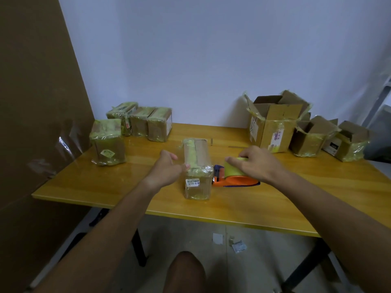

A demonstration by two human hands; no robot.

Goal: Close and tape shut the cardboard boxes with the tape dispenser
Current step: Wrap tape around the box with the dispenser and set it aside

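1. A taped cardboard box (197, 168) stands at frame centre, the left hand (167, 168) grasping its side
2. Beside it, the right hand (257, 162) clasps the orange tape dispenser (234, 175)
3. Open boxes (275, 121) wait upper right

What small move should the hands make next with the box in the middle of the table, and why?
Probably the left hand slides the middle box over to the taped boxes at the left: tape already covers its top, the right hand rests on the tape dispenser, and open boxes wait at the right.
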